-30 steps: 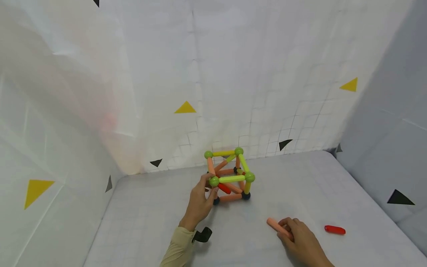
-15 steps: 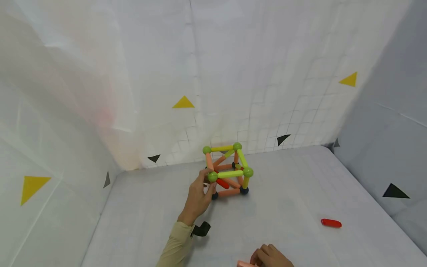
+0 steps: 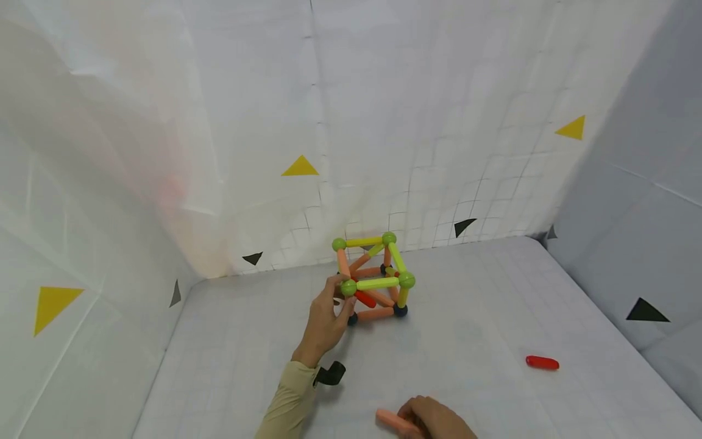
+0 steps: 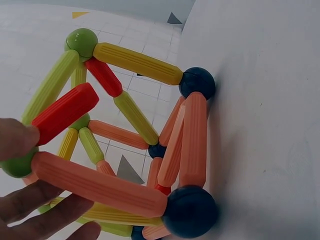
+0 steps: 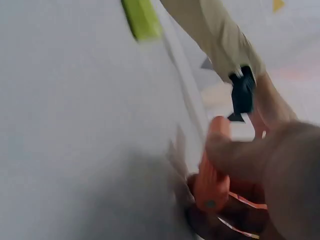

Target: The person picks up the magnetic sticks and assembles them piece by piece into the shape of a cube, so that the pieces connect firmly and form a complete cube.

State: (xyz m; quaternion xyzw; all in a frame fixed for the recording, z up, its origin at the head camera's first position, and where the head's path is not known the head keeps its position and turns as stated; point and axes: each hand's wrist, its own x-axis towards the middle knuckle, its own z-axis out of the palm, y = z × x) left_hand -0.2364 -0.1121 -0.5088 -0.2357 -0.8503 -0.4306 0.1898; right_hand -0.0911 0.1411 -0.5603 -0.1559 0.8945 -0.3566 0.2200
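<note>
A frame of magnetic rods and balls stands on the table, with green balls on top and dark blue ones at the bottom. My left hand grips the green ball at its near left top corner. From that ball a red rod points inward, its other end free in the left wrist view. The thumb lies against the red rod's base, and fingers reach under an orange rod. Close to the table's front, my right hand holds a loose orange rod between thumb and fingers.
A loose red rod lies on the table at the right. The right wrist view also catches a lime-green rod on the table. White sheeted walls rise behind and on both sides; the frame stands near the back one.
My right hand has moved left and closer to the front edge, carrying the orange rod, then slightly back up. My left hand keeps its grip on the frame's corner.
</note>
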